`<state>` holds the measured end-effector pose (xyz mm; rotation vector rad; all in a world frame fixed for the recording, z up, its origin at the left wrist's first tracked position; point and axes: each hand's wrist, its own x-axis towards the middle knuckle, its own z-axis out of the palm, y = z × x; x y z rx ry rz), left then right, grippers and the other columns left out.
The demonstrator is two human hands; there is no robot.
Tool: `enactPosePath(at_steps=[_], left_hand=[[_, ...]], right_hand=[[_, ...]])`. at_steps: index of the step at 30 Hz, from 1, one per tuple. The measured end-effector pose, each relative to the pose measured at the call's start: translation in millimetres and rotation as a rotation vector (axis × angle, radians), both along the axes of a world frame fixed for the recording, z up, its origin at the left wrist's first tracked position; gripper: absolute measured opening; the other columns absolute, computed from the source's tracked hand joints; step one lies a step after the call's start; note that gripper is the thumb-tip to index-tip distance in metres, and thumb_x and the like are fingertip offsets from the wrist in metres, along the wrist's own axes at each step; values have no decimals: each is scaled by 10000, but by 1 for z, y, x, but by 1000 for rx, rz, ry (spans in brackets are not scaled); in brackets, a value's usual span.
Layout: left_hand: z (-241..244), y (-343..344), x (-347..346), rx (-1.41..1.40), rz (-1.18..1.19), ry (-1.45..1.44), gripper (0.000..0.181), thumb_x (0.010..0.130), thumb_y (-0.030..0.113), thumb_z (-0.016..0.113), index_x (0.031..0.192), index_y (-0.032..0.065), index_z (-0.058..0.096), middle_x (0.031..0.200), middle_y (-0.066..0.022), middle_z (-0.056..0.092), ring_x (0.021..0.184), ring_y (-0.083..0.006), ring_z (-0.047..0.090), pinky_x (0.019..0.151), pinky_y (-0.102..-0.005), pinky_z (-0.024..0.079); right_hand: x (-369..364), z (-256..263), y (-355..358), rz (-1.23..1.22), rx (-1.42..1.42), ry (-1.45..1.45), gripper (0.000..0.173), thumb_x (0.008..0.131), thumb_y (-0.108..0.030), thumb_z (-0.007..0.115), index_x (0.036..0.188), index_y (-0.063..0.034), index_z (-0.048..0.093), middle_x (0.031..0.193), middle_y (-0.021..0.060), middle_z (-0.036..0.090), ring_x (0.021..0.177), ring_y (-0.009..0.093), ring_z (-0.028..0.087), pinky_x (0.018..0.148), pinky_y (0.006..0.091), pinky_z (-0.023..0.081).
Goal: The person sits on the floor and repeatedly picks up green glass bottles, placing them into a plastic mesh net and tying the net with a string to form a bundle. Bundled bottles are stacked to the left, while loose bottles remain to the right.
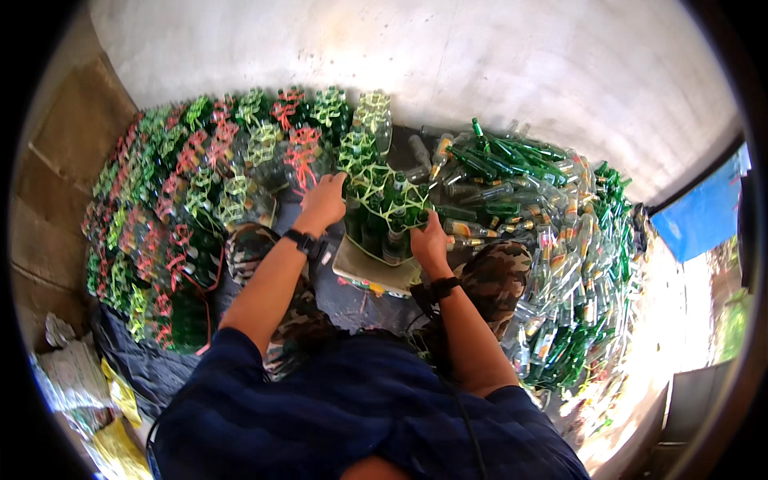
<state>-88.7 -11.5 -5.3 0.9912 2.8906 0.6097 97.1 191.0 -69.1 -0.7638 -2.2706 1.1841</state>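
Note:
A cluster of green glass bottles (393, 204) stands upright on a low flat block (366, 268) between my knees, with yellow-green plastic strapping (375, 195) woven around the bottle necks. At the cluster's left edge is my left hand (324, 204), its fingers curled in; whether it grips a bottle or the strap is hidden. My right hand (430, 243) is closed around the neck of a green bottle on the cluster's right side, and its thumb lies near the bottle mouth. A loop of strap hangs low around the front of the bottles.
Many bundles of upright bottles (258, 144), tied with red and green straps, fill the left side. A large heap of loose bottles (558, 222) lies at right. A pale wall (408, 54) rises behind. Sacks (78, 372) and black sheeting (135, 354) lie lower left.

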Motion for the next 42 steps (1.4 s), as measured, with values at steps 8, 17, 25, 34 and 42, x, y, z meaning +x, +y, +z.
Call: enactPosePath(at_steps=[8,17,25,34,42], left_hand=[[40,41,98,343,-512,126,214,897,129,666,1105,83,688,1046,-154,689,1004,-387,669,875,-495,543],[-9,73,104,243,-580,275,119,881,127,638,975,69,683,903,-124,662,892,-357,654,832,-467,467],[-9,90,100,15,-455,113,224,859,193,599,978,118,773,923,-117,744,930,-342,705,839,-499,477],[-13,91,88,39,-444,17,176,820,190,638,923,115,759,920,-112,743,917,-358,700,810,-492,525],[-12,96,91,-13,-439,10,203,818,206,633,932,140,788,949,-99,715,924,-339,694,813,-496,509]], right_hand=[[10,12,-4,6,-3,46,495,890,-158,626,1366,-45,557,1118,328,700,1075,524,661,912,547,535],[11,-3,-2,-16,-200,81,591,891,-225,655,1447,-62,542,1189,320,703,1145,508,656,966,521,530],[11,-8,0,46,-308,5,683,946,-303,706,1533,-59,457,1369,292,640,1263,462,620,1009,475,514],[11,-15,4,101,-206,-17,668,954,-301,694,1515,-30,452,1263,332,672,1183,504,643,961,527,529],[16,9,11,84,-116,-122,602,984,-337,676,1454,-23,470,1116,350,699,1068,541,662,876,579,536]])
